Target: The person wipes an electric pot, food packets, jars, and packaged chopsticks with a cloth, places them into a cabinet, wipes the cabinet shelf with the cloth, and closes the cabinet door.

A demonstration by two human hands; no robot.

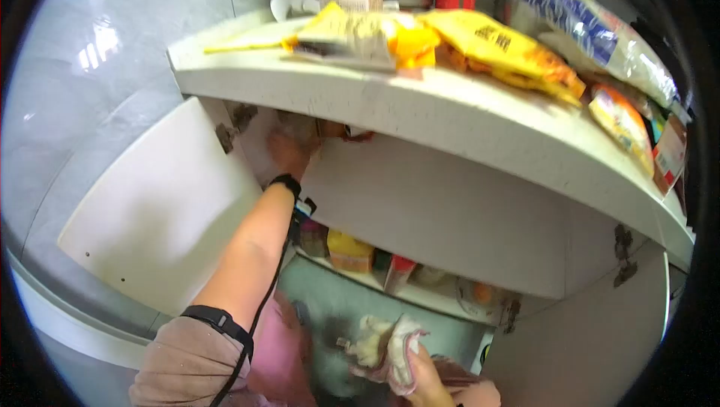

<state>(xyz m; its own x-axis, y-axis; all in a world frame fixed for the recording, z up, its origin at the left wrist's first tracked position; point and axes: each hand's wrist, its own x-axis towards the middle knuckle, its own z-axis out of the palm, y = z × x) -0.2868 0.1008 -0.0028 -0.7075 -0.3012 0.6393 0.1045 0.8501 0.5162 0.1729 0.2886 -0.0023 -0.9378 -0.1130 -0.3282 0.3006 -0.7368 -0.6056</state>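
My left hand (291, 151) reaches into the upper left corner of an open white cabinet, past the shelf edge. It is blurred, and its fingers cannot be made out. A pale, indistinct item (298, 124) is close to it, and whether the hand grips it is unclear. Low in front of the cabinet, my right hand (426, 377) is closed on a crumpled cloth (390, 351), whitish with pink edging. A black strap and cord run along my left arm.
Open cabinet doors stand at the left (150, 219) and right (592, 332). A lower shelf holds a yellow package (349, 251), a red-and-white box (399, 272) and jars. Yellow bags (502, 51) and a blue-white bag (600, 32) lie on the countertop (247, 77) above.
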